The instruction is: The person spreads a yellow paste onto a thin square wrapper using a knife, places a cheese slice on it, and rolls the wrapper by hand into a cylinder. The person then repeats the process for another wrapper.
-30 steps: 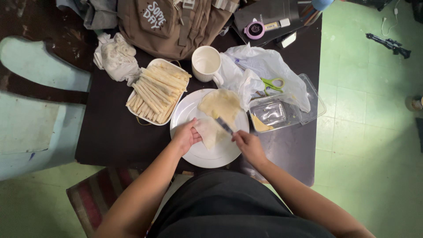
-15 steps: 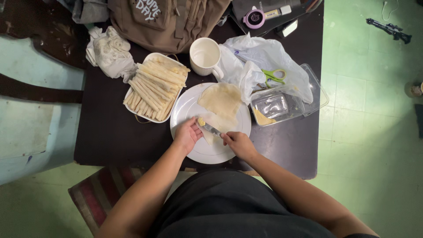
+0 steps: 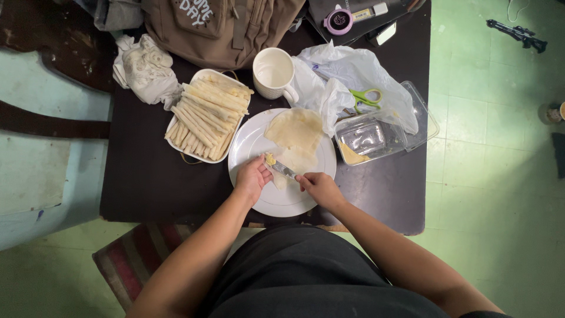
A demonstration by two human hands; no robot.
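A round white plate (image 3: pixel 254 144) lies on the dark table (image 3: pixel 147 176) and carries thin pale wrappers (image 3: pixel 295 131). My left hand (image 3: pixel 252 178) presses a wrapper's near edge on the plate. My right hand (image 3: pixel 318 187) grips a small knife (image 3: pixel 281 169), blade pointing left with a dab of yellow filling (image 3: pixel 270 159) at its tip, close to my left fingers. A white rectangular dish (image 3: pixel 207 115) left of the plate is filled with several rolled sticks.
A white mug (image 3: pixel 274 73) stands behind the plate. A clear plastic container (image 3: pixel 371 138), a white plastic bag (image 3: pixel 353 73) and green scissors (image 3: pixel 366 98) sit at right. A brown backpack (image 3: pixel 223 26) and crumpled cloth (image 3: pixel 144 68) lie at the back. Green tiled floor (image 3: pixel 494 176) is right.
My right hand has drawn the knife from the wrapper's middle leftward to its near left edge, bringing filling beside my left fingers. The view shifted slightly.
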